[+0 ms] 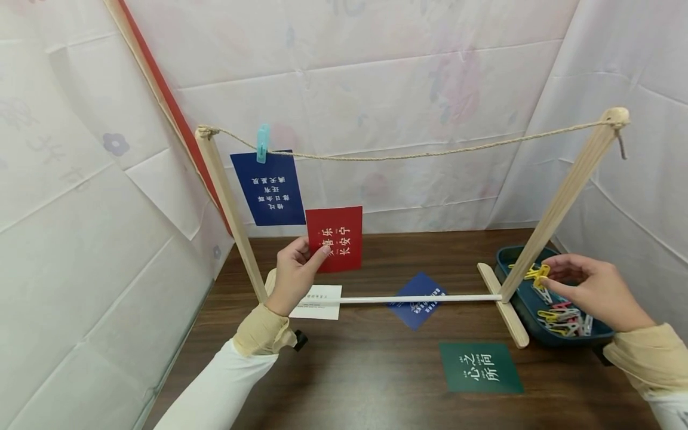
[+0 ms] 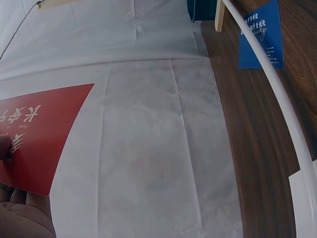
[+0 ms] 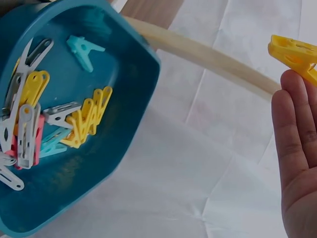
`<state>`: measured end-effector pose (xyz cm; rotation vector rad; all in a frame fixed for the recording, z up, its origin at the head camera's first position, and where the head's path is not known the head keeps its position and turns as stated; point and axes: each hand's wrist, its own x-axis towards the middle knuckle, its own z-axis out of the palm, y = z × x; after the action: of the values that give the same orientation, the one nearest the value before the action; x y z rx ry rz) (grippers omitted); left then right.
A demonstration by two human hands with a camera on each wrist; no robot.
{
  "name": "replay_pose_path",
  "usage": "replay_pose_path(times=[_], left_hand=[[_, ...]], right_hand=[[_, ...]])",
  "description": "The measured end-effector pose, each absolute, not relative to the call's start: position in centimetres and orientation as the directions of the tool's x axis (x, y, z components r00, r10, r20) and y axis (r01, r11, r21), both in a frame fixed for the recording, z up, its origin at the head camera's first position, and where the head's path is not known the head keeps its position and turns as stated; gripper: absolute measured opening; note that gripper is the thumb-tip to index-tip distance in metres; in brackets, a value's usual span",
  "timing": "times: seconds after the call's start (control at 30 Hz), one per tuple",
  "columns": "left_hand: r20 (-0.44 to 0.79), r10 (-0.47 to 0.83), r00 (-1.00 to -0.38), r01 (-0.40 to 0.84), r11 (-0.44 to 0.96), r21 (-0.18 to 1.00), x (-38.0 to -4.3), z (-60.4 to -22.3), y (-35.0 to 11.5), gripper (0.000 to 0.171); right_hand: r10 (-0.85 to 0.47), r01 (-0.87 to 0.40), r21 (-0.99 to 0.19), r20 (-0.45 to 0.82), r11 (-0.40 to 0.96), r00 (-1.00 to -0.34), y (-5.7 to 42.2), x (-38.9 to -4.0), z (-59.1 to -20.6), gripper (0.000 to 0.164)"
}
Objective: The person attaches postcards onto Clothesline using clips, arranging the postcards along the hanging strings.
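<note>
My left hand (image 1: 294, 272) pinches a red card (image 1: 344, 239) with white characters, held up just right of the left post. In the left wrist view the same red card (image 2: 44, 134) shows with the thumb over its face. Above the basin, my right hand (image 1: 596, 286) holds a yellow clothespin (image 1: 541, 276) at its fingertips; the right wrist view shows the yellow clothespin (image 3: 294, 52) against the fingers. A dark blue card (image 1: 271, 188) hangs from the twine (image 1: 376, 158) by a light blue clothespin (image 1: 262, 143).
The twine spans two wooden posts (image 1: 564, 209) joined low by a white rod (image 1: 371, 300). A blue basin (image 3: 133, 106) of several clothespins stands at right. On the table (image 1: 344, 370) lie a white card (image 1: 328, 307), a blue card (image 1: 416, 310) and a green card (image 1: 481, 382).
</note>
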<state>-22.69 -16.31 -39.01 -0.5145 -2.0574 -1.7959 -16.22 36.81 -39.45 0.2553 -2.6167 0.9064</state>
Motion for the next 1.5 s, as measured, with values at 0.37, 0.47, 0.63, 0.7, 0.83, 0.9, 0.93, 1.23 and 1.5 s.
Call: replay_pose_path(times=[0.37, 0.47, 0.63, 0.7, 0.83, 0.9, 0.93, 1.23, 1.5], left_hand=[[0.495, 0.028, -0.868, 0.495, 0.118, 0.861, -22.7, -38.5, -16.6, 0.023], [0.491, 0.027, -0.871, 0.491, 0.115, 0.864, -22.7, -38.4, -16.7, 0.024], [0.486, 0.022, -0.874, 0.484, 0.13, 0.865, -22.9, -38.3, -16.9, 0.025], [0.483, 0.019, -0.876, 0.481, 0.136, 0.866, -22.9, -38.2, -17.0, 0.025], [0.48, 0.019, -0.877, 0.479, 0.128, 0.869, -22.9, -38.0, -17.0, 0.026], [0.481, 0.021, -0.877, 0.48, 0.121, 0.869, -22.9, -37.9, -17.0, 0.026], [0.482, 0.022, -0.876, 0.481, 0.12, 0.869, -22.9, -37.8, -17.0, 0.026], [0.478, 0.013, -0.878, 0.476, 0.127, 0.87, -23.0, -37.4, -17.2, 0.026], [0.482, 0.014, -0.876, 0.48, 0.118, 0.869, -23.1, -37.3, -17.3, 0.029]], right_hand=[[-0.099, -0.335, -0.548, 0.415, 0.767, -0.904, 35.7, -16.3, -39.0, 0.03], [-0.107, -0.349, -0.551, 0.422, 0.758, -0.9, 35.4, -16.3, -38.8, 0.03], [-0.129, -0.38, -0.555, 0.437, 0.74, -0.89, 34.5, -16.6, -38.6, 0.031], [-0.137, -0.392, -0.551, 0.447, 0.736, -0.884, 34.1, -16.7, -38.6, 0.031], [-0.147, -0.406, -0.552, 0.454, 0.728, -0.879, 33.4, -16.8, -38.5, 0.031], [-0.148, -0.409, -0.553, 0.455, 0.725, -0.878, 33.1, -16.8, -38.5, 0.031], [-0.153, -0.414, -0.555, 0.456, 0.721, -0.877, 33.0, -16.8, -38.4, 0.031], [-0.198, -0.481, -0.523, 0.506, 0.704, -0.839, 31.8, -16.8, -38.6, 0.036], [-0.27, -0.564, -0.472, 0.554, 0.678, -0.788, 30.6, -17.2, -38.4, 0.041]])
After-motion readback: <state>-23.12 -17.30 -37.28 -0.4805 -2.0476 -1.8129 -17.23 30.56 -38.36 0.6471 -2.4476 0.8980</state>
